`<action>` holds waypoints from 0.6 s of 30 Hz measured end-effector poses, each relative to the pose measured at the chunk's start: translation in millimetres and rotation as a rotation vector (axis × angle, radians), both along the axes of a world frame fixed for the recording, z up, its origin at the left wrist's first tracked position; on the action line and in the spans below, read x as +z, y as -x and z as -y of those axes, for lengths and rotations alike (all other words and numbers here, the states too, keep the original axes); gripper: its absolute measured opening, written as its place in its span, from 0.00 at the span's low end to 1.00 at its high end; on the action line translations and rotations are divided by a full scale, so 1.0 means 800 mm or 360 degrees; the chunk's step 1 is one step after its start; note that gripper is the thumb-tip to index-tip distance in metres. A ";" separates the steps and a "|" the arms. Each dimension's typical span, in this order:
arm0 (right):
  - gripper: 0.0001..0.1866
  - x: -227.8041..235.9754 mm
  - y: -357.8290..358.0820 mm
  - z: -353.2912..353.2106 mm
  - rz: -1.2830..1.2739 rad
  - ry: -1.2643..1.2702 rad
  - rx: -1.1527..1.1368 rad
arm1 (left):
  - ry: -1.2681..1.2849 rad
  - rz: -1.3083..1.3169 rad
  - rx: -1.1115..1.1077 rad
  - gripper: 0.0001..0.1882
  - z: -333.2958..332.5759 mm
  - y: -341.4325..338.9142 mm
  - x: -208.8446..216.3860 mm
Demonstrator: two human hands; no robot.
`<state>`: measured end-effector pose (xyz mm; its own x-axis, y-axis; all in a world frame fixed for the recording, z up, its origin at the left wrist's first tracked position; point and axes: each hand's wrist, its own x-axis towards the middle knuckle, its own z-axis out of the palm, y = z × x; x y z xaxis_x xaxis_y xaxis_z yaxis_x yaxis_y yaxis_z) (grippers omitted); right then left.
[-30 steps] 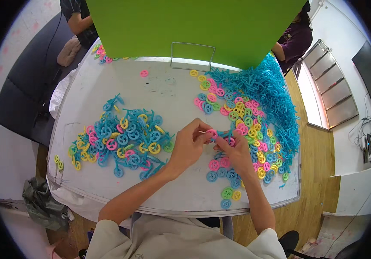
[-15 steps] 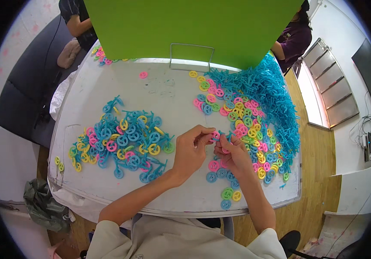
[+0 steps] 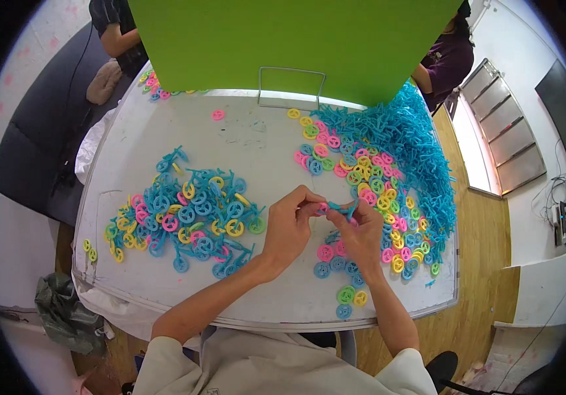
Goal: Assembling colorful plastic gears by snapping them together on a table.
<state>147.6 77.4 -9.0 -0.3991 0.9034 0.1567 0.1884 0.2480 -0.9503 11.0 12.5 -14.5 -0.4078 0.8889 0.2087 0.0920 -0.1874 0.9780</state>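
My left hand (image 3: 288, 227) is closed, pinching a small pink plastic wheel (image 3: 323, 208) between thumb and fingertips. Facing it, my right hand (image 3: 364, 237) is closed on a teal branched plastic piece (image 3: 343, 210), whose end meets the pink wheel. Part of that piece is covered by my fingers. A bit of pink also shows under my right hand. Loose pink, yellow, green and blue wheels (image 3: 376, 185) lie beyond and beside my right hand. To the left of my left hand is a heap of teal pieces with wheels on them (image 3: 194, 210).
A large mound of teal branched pieces (image 3: 421, 151) covers the table's right far side. An upright green panel (image 3: 283, 46) with a wire stand (image 3: 292, 105) crosses the far edge. Two other people (image 3: 451, 69) sit beyond it. A dark sofa (image 3: 39, 131) stands at left.
My right hand has shifted slightly and turned, and the teal piece now shows more between my hands. My left hand keeps its pinch on the pink wheel.
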 end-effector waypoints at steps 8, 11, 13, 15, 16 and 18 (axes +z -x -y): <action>0.08 0.016 -0.018 -0.009 0.0498 -0.0235 0.0101 | 0.0098 -0.0145 -0.0086 0.06 0.009 0.013 0.017; 0.10 0.033 -0.048 -0.027 0.0127 -0.0078 0.0360 | 0.0231 -0.0455 -0.0048 0.07 0.032 0.039 0.049; 0.11 0.042 -0.091 -0.058 0.0298 -0.0265 -0.0006 | 0.0250 -0.0741 0.0106 0.07 0.053 0.057 0.060; 0.12 0.040 -0.149 -0.091 0.0702 -0.0603 -0.0414 | 0.0312 -0.0971 0.0107 0.08 0.067 0.075 0.061; 0.12 0.033 -0.173 -0.103 0.0971 -0.0857 -0.0606 | 0.0382 -0.1208 0.0140 0.08 0.072 0.079 0.059; 0.12 0.021 -0.209 -0.115 0.1195 -0.0866 -0.0693 | 0.0393 -0.1419 0.0189 0.08 0.077 0.080 0.052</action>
